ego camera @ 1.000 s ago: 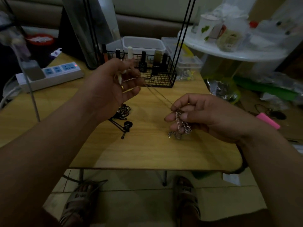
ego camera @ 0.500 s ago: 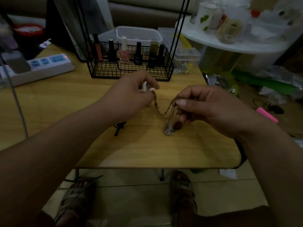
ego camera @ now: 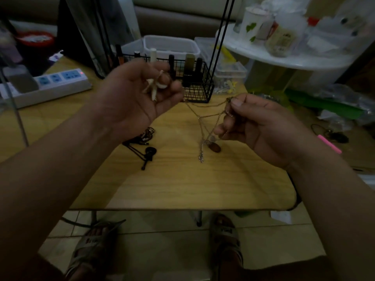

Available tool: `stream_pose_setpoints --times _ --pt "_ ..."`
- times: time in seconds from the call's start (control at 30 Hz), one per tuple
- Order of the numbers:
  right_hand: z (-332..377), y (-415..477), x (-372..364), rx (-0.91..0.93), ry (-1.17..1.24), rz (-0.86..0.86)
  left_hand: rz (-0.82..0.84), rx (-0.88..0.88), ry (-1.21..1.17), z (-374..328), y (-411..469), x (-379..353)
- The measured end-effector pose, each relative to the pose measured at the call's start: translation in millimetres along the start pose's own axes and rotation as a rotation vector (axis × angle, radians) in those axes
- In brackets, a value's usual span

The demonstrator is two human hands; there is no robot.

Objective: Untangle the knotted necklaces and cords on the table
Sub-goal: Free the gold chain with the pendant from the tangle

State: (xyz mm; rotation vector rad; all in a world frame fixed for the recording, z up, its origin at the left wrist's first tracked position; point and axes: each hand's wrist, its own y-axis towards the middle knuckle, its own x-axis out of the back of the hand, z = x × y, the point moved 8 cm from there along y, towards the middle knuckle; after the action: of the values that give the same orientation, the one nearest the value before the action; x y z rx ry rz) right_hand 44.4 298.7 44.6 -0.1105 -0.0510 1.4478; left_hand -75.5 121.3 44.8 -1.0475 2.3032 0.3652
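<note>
My left hand (ego camera: pixel 140 98) is raised above the wooden table (ego camera: pixel 182 183), its fingers curled round the pale shell pendant (ego camera: pixel 154 87) of a thin necklace. Fine chains (ego camera: pixel 205 118) stretch from it across to my right hand (ego camera: pixel 261 130), which pinches them between thumb and fingers. Below the right hand hang a silver chain end (ego camera: pixel 201 155) and a brown oval pendant (ego camera: pixel 215 148), just over the tabletop. A tangle of black cords (ego camera: pixel 146 142) with a round black pendant lies on the table under my left wrist.
A black wire basket (ego camera: pixel 194 86) of nail polish bottles stands at the table's far edge. A white power strip (ego camera: pixel 50 86) lies at the left. Clear plastic boxes (ego camera: pixel 170 45) and a white round shelf (ego camera: pixel 284 57) sit behind. My sandalled feet show under the table.
My hands have drawn apart and risen, stretching the thin chains between them. The left hand has turned palm up with the shell pendant, and the pendants now dangle lower from the right.
</note>
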Motion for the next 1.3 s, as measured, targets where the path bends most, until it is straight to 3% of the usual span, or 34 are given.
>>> stream_pose_setpoints --times 0.1,0.47,0.63,0.93,1.13,1.3 --pt "1 0 -4 -0.013 0.009 0.009 0.0 -0.017 -0.037 -5 -3 0" --pt "20 -6 -8 0.043 -0.068 0.023 0.002 -0.004 0.409 -15 -20 -13" --pt "37 -8 -2 0.099 -0.094 0.013 0.082 0.041 0.612 -23 -29 -9" --pt "74 -6 -16 0.133 -0.182 0.104 0.313 0.188 1.335 -1 -38 -17" --pt "93 -6 -20 0.159 -0.224 0.057 0.299 0.166 1.61 8 -39 -17" --pt "95 -7 -23 0.188 -0.23 0.046 0.333 0.004 1.704 15 -36 -25"
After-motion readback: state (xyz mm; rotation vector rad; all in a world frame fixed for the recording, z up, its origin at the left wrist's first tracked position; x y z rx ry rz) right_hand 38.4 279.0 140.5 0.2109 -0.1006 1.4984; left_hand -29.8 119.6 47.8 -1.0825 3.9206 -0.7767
